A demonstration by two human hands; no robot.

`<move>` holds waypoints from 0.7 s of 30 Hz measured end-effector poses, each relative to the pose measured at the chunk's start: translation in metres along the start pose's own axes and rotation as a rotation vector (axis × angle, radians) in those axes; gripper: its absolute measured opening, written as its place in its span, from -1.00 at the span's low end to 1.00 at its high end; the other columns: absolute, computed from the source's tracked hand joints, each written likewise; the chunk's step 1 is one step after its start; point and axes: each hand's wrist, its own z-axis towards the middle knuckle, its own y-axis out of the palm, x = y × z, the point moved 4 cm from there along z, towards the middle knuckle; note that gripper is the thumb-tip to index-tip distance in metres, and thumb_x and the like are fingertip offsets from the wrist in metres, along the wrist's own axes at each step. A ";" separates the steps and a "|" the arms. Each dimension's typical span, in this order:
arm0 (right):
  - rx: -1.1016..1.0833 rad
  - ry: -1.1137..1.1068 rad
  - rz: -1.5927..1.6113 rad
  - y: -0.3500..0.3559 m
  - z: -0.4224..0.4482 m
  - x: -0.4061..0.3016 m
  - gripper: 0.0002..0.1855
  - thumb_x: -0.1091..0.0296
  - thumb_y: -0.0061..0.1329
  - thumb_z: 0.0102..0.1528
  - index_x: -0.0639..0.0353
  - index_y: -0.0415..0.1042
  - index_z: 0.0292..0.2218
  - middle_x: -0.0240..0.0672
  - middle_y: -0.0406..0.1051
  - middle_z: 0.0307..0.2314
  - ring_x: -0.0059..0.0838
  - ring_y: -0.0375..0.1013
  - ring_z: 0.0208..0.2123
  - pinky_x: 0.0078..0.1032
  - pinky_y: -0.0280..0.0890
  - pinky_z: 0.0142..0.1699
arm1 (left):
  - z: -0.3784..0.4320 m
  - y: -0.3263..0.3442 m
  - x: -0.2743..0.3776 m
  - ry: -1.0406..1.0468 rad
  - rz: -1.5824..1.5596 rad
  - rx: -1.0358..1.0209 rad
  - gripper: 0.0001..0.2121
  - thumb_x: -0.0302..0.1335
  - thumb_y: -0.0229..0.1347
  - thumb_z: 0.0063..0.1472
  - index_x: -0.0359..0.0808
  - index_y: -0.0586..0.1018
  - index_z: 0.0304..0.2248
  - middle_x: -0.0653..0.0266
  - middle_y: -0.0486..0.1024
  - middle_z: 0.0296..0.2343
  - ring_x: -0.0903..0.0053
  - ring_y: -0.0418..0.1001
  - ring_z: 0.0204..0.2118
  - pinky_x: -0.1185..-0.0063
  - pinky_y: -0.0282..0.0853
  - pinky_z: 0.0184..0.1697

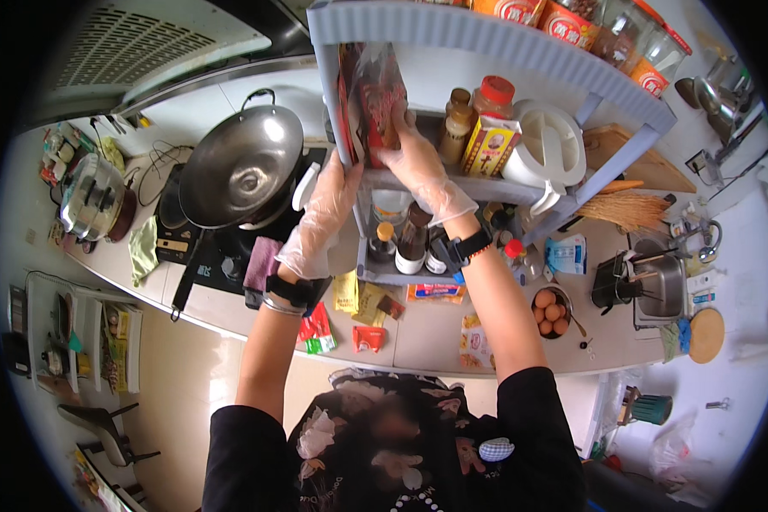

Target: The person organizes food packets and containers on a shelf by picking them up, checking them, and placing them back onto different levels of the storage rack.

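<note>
Both my hands wear clear plastic gloves and reach to the left end of a grey plastic shelf rack (499,32). My right hand (416,160) grips a red plastic food packet (381,96) standing on the upper tier. My left hand (323,211) is raised at the rack's left post, its fingertips by the lower edge of the packets; what they hold is unclear. Right of the packet stand spice bottles (456,131), a red-lidded jar (494,96), a yellow box (491,146) and a white lidded container (544,144). Sauce bottles (413,240) stand on the tier below.
A large wok (246,173) rests tilted on the stove at left, near a pink cloth (262,262). Several small packets (368,338) lie on the counter (416,339). A bowl of eggs (552,313) stands at right, before the sink (662,288). Jars (621,38) line the rack's top.
</note>
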 end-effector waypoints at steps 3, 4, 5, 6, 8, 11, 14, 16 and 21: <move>-0.020 -0.014 -0.055 0.002 -0.001 0.003 -0.15 0.27 0.07 -0.12 0.25 -0.13 0.08 0.09 0.16 -0.11 0.12 0.34 -0.26 -0.13 0.30 -0.24 | -0.001 -0.001 -0.005 -0.070 0.039 -0.025 -0.65 -0.41 -0.04 0.18 -0.29 0.27 -0.05 0.01 0.44 -0.42 0.18 0.41 -0.37 0.43 0.29 -0.34; 0.010 -0.056 -0.087 0.003 -0.001 -0.003 -0.16 0.24 0.07 -0.12 0.25 -0.11 0.07 0.07 0.23 -0.15 0.09 0.36 -0.29 -0.15 0.32 -0.27 | -0.001 -0.003 -0.005 0.028 -0.103 0.074 -0.65 -0.44 -0.02 0.16 -0.29 0.27 -0.05 0.11 0.45 -0.37 0.30 0.42 -0.36 0.48 0.30 -0.28; 0.049 -0.069 -0.121 0.005 -0.002 -0.009 -0.21 0.21 0.10 -0.15 0.29 0.01 0.03 0.00 0.30 -0.20 0.01 0.39 -0.31 -0.22 0.34 -0.29 | -0.011 -0.009 -0.007 0.046 0.102 0.194 -0.63 -0.52 0.00 0.12 -0.30 0.28 -0.05 0.15 0.38 -0.27 0.38 0.36 -0.28 0.51 0.28 -0.21; 0.055 0.008 -0.183 -0.002 -0.003 -0.010 -0.27 0.21 0.11 -0.16 0.30 0.09 -0.02 -0.04 0.31 -0.20 -0.04 0.40 -0.31 -0.26 0.35 -0.30 | -0.012 -0.011 0.013 0.163 0.203 0.359 -0.62 -0.55 0.00 0.09 -0.32 0.28 -0.06 0.13 0.34 -0.24 0.35 0.33 -0.25 0.51 0.27 -0.20; 0.210 0.011 -0.343 -0.013 -0.017 -0.010 -0.42 0.20 0.13 -0.18 0.32 0.28 -0.15 -0.16 0.36 -0.28 -0.15 0.42 -0.34 -0.35 0.36 -0.32 | -0.018 -0.009 0.052 0.330 0.357 0.461 -0.59 -0.62 0.01 0.03 -0.33 0.29 -0.07 0.09 0.22 -0.17 0.28 0.24 -0.18 0.51 0.24 -0.17; 0.208 -0.109 -0.226 -0.017 -0.028 -0.011 -0.68 0.23 -0.04 -0.04 0.28 0.33 -0.30 -0.15 0.38 -0.30 -0.13 0.43 -0.36 -0.32 0.35 -0.34 | -0.013 0.006 0.094 0.633 0.237 0.250 -0.65 -0.65 -0.03 0.00 -0.37 0.33 -0.14 0.05 0.33 -0.20 0.14 0.29 -0.17 0.35 0.21 -0.09; -0.111 -0.108 -0.295 -0.004 -0.040 0.001 -0.84 0.35 -0.16 -0.01 0.25 0.40 -0.46 -0.04 0.42 -0.53 -0.02 0.42 -0.43 -0.23 0.34 -0.34 | 0.014 0.029 0.084 0.610 0.322 0.014 -0.68 -0.63 -0.05 0.03 -0.33 0.36 -0.15 0.07 0.39 -0.24 0.19 0.36 -0.18 0.38 0.24 -0.08; -0.156 -0.030 -0.237 -0.022 -0.059 -0.015 -0.85 0.43 -0.13 -0.04 0.27 0.42 -0.41 -0.05 0.43 -0.47 -0.05 0.42 -0.37 -0.26 0.34 -0.27 | 0.022 0.037 0.073 0.579 0.444 0.022 -0.72 -0.55 -0.06 0.10 -0.31 0.38 -0.15 0.10 0.41 -0.24 0.24 0.35 -0.15 0.41 0.19 -0.03; 0.274 -0.181 -0.071 -0.101 -0.152 -0.018 -0.81 0.50 -0.01 -0.04 0.24 0.43 -0.30 -0.23 0.44 -0.32 -0.25 0.43 -0.29 -0.43 0.34 -0.18 | 0.014 0.061 0.063 0.663 0.806 0.105 -0.73 -0.41 -0.08 0.20 -0.22 0.38 -0.10 0.29 0.35 -0.10 0.38 0.16 0.07 0.30 -0.07 0.16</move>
